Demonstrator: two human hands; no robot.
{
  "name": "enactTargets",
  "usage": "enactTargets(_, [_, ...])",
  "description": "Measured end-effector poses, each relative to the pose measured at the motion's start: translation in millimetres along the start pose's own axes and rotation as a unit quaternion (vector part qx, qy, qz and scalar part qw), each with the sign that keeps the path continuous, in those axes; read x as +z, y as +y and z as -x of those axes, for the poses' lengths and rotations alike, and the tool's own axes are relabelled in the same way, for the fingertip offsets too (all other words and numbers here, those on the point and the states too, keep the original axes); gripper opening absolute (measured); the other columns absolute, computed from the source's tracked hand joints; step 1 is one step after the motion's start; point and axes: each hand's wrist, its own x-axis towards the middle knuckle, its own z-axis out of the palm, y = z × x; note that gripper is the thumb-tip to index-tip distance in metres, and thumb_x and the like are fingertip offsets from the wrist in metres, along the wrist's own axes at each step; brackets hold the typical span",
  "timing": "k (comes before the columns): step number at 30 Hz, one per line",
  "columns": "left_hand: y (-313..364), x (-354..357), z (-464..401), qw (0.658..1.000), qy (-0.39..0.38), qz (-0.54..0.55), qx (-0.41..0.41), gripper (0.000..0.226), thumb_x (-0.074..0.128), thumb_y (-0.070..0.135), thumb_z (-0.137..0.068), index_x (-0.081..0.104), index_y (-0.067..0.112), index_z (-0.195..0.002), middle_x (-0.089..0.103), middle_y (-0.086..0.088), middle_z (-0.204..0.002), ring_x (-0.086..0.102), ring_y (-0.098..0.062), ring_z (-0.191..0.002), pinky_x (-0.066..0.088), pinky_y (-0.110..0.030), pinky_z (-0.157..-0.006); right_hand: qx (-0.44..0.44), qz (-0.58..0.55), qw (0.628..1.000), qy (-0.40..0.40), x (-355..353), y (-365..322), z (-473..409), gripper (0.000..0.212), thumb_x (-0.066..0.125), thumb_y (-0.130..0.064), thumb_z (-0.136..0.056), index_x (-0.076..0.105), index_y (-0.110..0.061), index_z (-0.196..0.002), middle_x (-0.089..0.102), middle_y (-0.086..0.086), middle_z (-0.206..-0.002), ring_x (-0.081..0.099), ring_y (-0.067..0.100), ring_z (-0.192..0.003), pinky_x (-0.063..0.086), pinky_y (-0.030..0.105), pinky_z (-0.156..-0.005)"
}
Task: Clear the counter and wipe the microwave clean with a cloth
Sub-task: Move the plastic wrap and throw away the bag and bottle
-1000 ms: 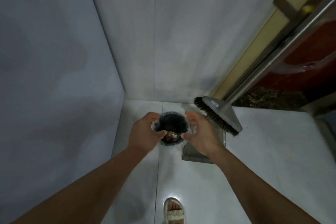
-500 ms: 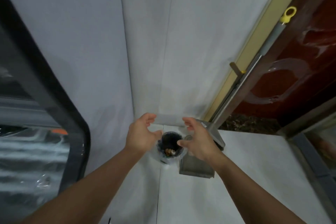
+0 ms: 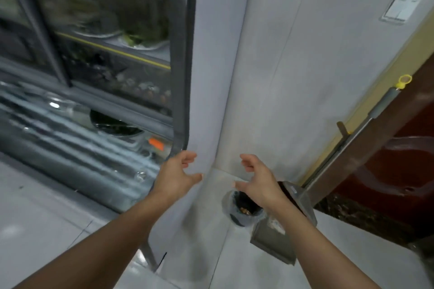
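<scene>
Head view: bin below empty hands.

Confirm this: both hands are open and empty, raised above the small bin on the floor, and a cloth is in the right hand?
Not quite. In the head view the right hand holds no cloth; it is empty, like the left hand, above the bin.
</scene>
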Motion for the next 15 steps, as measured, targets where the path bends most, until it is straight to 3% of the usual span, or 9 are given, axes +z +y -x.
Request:
enactTargets(4, [-6.7,-53.9,44.1,0.998,0.059,-0.012,-0.027,0.049,0.080,0.020,-0.070,0.061,0.020,-0.115,0.060,0.011,-0.101,0.056,-0.007,-0.098,0.042,-0.020,-0.086,-0.040,-0.010,0.998,-0.049,26.7,-37.8,19.7,0.068,0.077,-0.010,-0.073,0.044,-0.016,-0.132,0.051,0.003,-0.125,0.046,0.007,-0.107,0.031,0.009,-0.086])
enactTargets(7, [-15.8,-99.2,75.1,0.994,0.102,-0.017,-0.041,0.049,0.079,0.023,-0.072,0.059,0.021,-0.117,0.060,0.010,-0.106,0.055,-0.008,-0.102,0.042,-0.021,-0.089,-0.071,-0.012,0.994,-0.081,55.2,-70.7,29.8,0.067,0.078,-0.008,-0.071,0.046,-0.018,-0.129,0.054,0.004,-0.123,0.048,0.009,-0.105,0.035,0.014,-0.088])
enactTargets(10, [-28.3,-146.4,102.3,0.988,0.142,-0.025,-0.057,0.052,0.079,0.025,-0.072,0.058,0.020,-0.120,0.060,0.008,-0.112,0.053,-0.007,-0.104,0.042,-0.021,-0.090,-0.123,-0.013,0.987,-0.106,85.4,-105.1,36.9,0.065,0.079,-0.006,-0.069,0.049,-0.037,-0.118,0.056,-0.001,-0.117,0.050,0.002,-0.098,0.035,-0.001,-0.074])
enactTargets(12, [-38.5,-177.6,120.3,0.983,0.167,-0.028,-0.068,0.052,0.078,0.026,-0.073,0.058,0.020,-0.121,0.060,0.006,-0.113,0.054,-0.010,-0.107,0.044,-0.027,-0.094,-0.155,0.000,0.979,-0.132,108.7,-128.9,41.1,0.067,0.080,-0.008,-0.069,0.049,-0.035,-0.123,0.054,-0.004,-0.119,0.049,-0.001,-0.095,0.035,-0.004,-0.069])
enactTargets(15, [-58.1,-226.8,146.3,0.975,0.203,-0.044,-0.083,0.052,0.076,0.026,-0.075,0.056,0.020,-0.123,0.060,0.002,-0.120,0.054,-0.011,-0.107,0.045,-0.026,-0.092,-0.174,0.028,0.969,-0.171,150.0,-168.3,49.5,0.065,0.079,-0.013,-0.072,0.048,-0.021,-0.128,0.052,-0.001,-0.126,0.050,0.008,-0.106,0.041,0.015,-0.086])
